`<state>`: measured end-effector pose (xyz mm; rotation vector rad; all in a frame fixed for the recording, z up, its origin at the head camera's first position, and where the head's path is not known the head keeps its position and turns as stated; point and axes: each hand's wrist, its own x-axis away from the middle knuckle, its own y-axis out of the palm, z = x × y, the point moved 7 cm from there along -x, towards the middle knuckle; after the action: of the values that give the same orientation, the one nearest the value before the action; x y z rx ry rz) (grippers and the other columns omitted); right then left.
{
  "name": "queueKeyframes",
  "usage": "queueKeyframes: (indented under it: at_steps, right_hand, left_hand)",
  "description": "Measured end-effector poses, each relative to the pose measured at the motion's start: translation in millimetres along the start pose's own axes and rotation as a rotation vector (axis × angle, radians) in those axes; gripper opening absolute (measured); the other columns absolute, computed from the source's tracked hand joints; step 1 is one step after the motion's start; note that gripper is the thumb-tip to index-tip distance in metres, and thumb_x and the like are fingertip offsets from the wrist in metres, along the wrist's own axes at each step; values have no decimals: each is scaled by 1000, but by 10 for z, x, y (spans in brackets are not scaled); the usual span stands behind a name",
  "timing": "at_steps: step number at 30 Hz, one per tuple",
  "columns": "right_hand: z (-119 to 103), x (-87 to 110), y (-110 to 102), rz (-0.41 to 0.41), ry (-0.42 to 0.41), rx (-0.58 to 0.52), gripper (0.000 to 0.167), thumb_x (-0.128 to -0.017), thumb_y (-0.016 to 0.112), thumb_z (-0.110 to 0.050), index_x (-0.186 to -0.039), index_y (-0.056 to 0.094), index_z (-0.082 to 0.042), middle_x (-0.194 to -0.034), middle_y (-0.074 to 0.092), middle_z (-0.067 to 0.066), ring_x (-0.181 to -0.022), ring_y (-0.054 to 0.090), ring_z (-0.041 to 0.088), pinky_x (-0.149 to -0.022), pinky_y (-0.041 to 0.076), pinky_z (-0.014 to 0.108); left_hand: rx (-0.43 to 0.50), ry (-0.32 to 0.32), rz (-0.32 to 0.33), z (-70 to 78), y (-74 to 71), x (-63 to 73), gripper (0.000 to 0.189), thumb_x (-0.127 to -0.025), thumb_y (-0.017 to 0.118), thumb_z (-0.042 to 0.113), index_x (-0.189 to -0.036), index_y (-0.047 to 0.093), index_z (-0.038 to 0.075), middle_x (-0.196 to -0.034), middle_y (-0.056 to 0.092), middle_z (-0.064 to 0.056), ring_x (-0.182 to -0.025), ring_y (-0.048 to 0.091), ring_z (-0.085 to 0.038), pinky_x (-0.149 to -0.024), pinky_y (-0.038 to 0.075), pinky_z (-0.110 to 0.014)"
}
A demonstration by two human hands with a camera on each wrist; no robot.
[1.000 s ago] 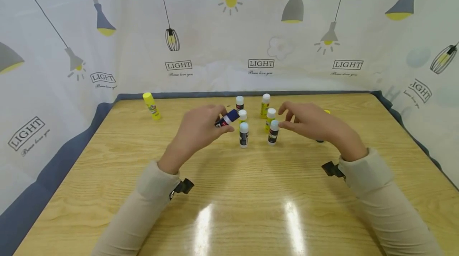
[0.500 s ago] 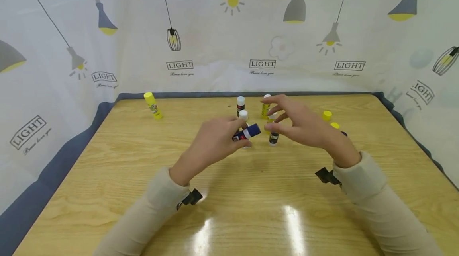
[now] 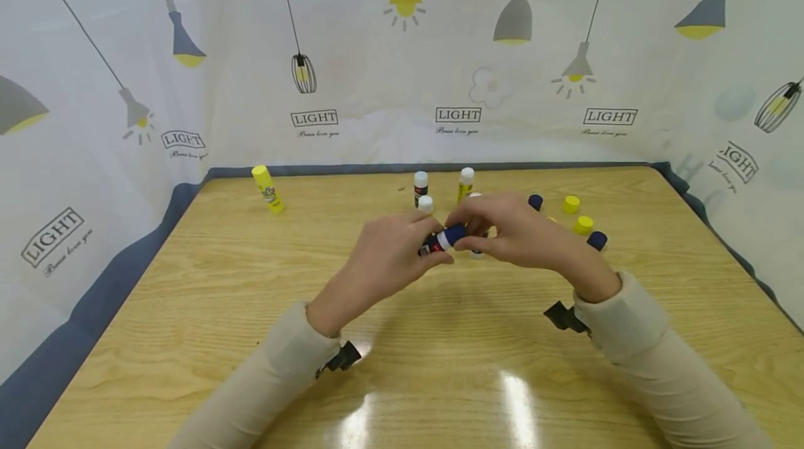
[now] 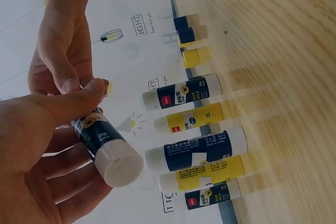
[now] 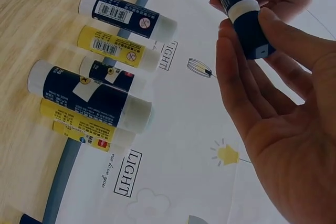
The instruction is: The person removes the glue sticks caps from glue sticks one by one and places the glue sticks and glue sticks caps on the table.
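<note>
My left hand [image 3: 383, 253] grips a navy glue stick [image 4: 107, 140] by its body, tilted above the table, with its white base toward the left wrist camera. My right hand [image 3: 515, 229] pinches the navy cap [image 5: 251, 35] at the stick's other end. A white band shows between cap and label. Behind and below the hands stand several uncapped glue sticks with pale tops, among them a navy one [image 5: 89, 90] and a yellow one [image 5: 113, 45]. In the head view, my hands hide some of them.
A yellow-capped glue stick [image 3: 268, 188] stands alone at the back left. Loose caps lie to the right, including a navy cap [image 3: 597, 241] and a yellow cap [image 3: 583, 225]. A lamp-print curtain [image 3: 377, 142] borders the wooden table [image 3: 440, 365].
My left hand has carried the navy glue stick right and toward me. My right hand has moved left and a little nearer, and its fingers have closed on the stick's cap.
</note>
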<state>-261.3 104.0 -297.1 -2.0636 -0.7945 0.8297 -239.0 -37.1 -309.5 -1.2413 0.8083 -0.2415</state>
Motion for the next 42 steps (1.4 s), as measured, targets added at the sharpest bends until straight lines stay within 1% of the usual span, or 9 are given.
queueKeyframes:
  at_steps: [10, 15, 18, 21, 25, 28, 34, 37, 42]
  right_hand:
    - [-118, 18, -27, 64, -84, 30, 24, -91, 78, -4, -114, 70, -8, -104, 75, 4, -86, 74, 8, -72, 60, 27]
    - [-166, 29, -35, 91, -124, 43, 24, -91, 76, 0, -114, 70, -5, -105, 75, 6, -87, 75, 11, -74, 61, 27]
    - [-216, 44, -61, 129, -181, 84, 26, -88, 76, 6, -110, 69, -6, -105, 74, 5, -90, 74, 13, -75, 61, 29]
    - [-285, 84, -169, 222, -255, 142, 32, -82, 80, 12, -106, 70, -6, -105, 73, 5, -90, 73, 16, -76, 60, 30]
    - [-334, 154, -383, 335, -276, 160, 36, -76, 83, 13, -104, 71, -5, -104, 71, 5, -89, 72, 15, -78, 58, 22]
    - [-341, 174, -498, 366, -267, 141, 35, -77, 83, 12, -105, 71, -5, -102, 71, 4, -87, 71, 12, -80, 54, 14]
    - [-335, 165, -577, 369, -267, 138, 34, -79, 82, 11, -106, 71, -5, -101, 71, 3, -87, 70, 11, -80, 53, 14]
    - [-296, 163, -574, 352, -232, 154, 32, -81, 82, 10, -107, 71, -5, -101, 71, 2, -86, 69, 10, -78, 52, 15]
    - [-224, 203, -568, 335, -177, 168, 33, -82, 83, 6, -110, 71, -8, -99, 70, -1, -84, 66, 7, -74, 52, 17]
  left_hand:
    - [73, 18, 3, 31, -65, -1, 29, -89, 81, 42, -99, 71, 16, -79, 64, 5, -60, 50, -6, -51, 35, -22]
    - [164, 14, -26, 8, -79, -16, 24, -92, 79, 38, -100, 72, 17, -81, 68, 6, -60, 50, -7, -53, 35, -22]
    - [292, 13, -79, -21, -60, -23, 20, -95, 76, 34, -102, 73, 15, -82, 71, 6, -60, 52, -4, -55, 39, -20]
    - [444, 11, -171, -61, -15, -23, 19, -99, 71, 29, -106, 75, 12, -79, 71, 3, -58, 56, -2, -59, 45, -20]
    - [527, -25, -244, -145, 7, -19, 20, -101, 68, 30, -111, 74, 13, -77, 69, 4, -55, 55, -5, -58, 44, -22]
    - [529, -71, -229, -220, -24, -15, 21, -100, 69, 32, -113, 71, 15, -84, 71, 6, -61, 58, -8, -59, 43, -24]
    - [629, -188, -149, -348, -70, -25, 23, -97, 74, 27, -116, 70, 13, -103, 75, 3, -96, 73, -9, -78, 60, -24]
    - [686, -230, -119, -382, -63, -37, 24, -97, 75, 23, -117, 69, 10, -105, 74, 1, -98, 72, -12, -79, 61, -24]
    - [675, -238, -128, -426, 10, -67, 23, -98, 74, 24, -119, 69, 14, -107, 73, 1, -101, 70, -13, -79, 61, -26]
